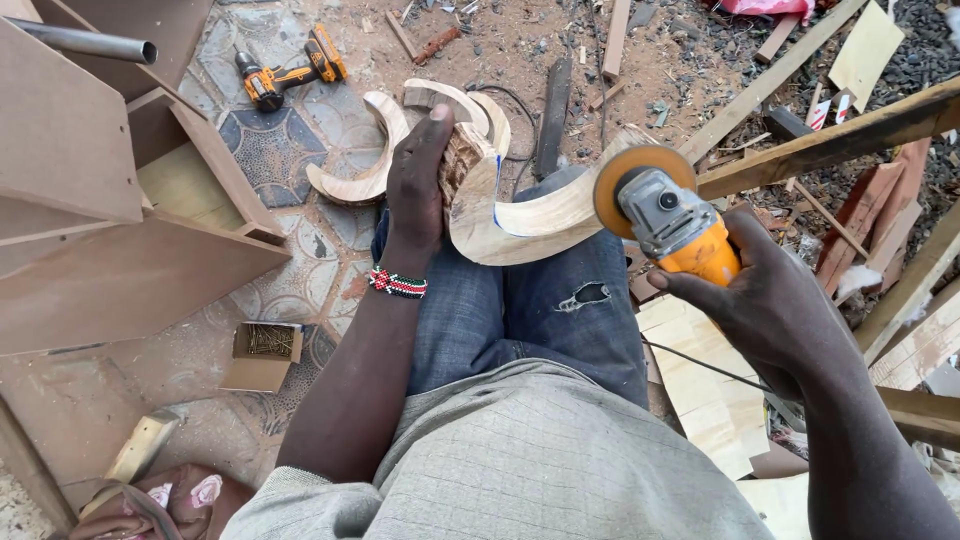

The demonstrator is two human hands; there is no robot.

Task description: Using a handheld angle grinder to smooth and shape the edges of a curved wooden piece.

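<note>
My left hand [418, 185] grips a curved, crescent-shaped wooden piece [520, 215] that rests on my knees. A beaded bracelet [398, 284] is on that wrist. My right hand [765, 300] holds an orange and grey angle grinder [672, 222]. Its sanding disc [615, 178] touches the right tip of the wooden curve. I am seated, wearing blue jeans [520, 310] with a small tear.
More curved wooden cut-outs [372, 165] lie on the patterned floor ahead. A cordless drill [290, 70] lies farther off. Brown board panels [110, 220] stand at left, a small box of nails [265, 350] below them. Timber lengths [830, 140] and plywood offcuts [705, 400] crowd the right.
</note>
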